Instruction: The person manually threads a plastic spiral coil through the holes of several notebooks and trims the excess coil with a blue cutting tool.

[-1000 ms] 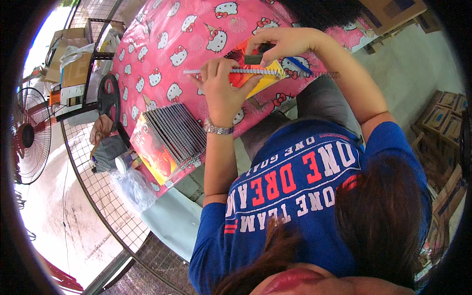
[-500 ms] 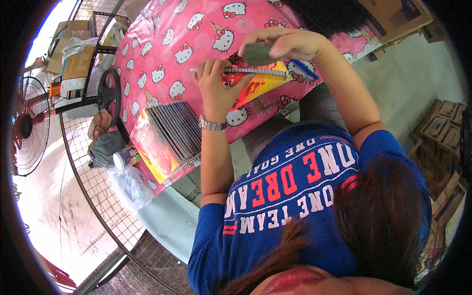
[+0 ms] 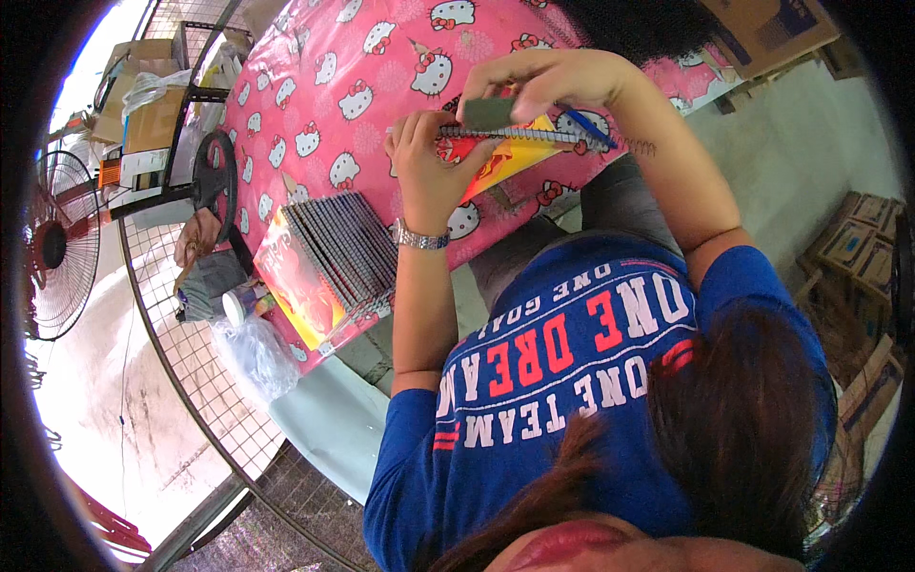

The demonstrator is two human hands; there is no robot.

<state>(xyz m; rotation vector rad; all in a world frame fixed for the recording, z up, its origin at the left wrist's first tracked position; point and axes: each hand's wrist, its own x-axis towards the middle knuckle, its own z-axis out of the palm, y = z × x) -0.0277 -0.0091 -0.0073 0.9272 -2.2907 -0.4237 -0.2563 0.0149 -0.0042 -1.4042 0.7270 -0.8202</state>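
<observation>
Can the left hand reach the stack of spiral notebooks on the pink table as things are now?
Probably yes. The stack of spiral notebooks lies just beside the left forearm with nothing between, but the left hand is holding a notebook together with the right hand.

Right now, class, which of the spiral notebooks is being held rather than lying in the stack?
The notebook with the red and yellow cover, held in both hands above the pink tablecloth. The other notebooks lie overlapped in a stack on the table, untouched.

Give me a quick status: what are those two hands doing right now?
Left hand grips the spiral notebook from below. Right hand presses a small grey block onto its wire spine. Stack of finished notebooks lies apart, left.
</observation>
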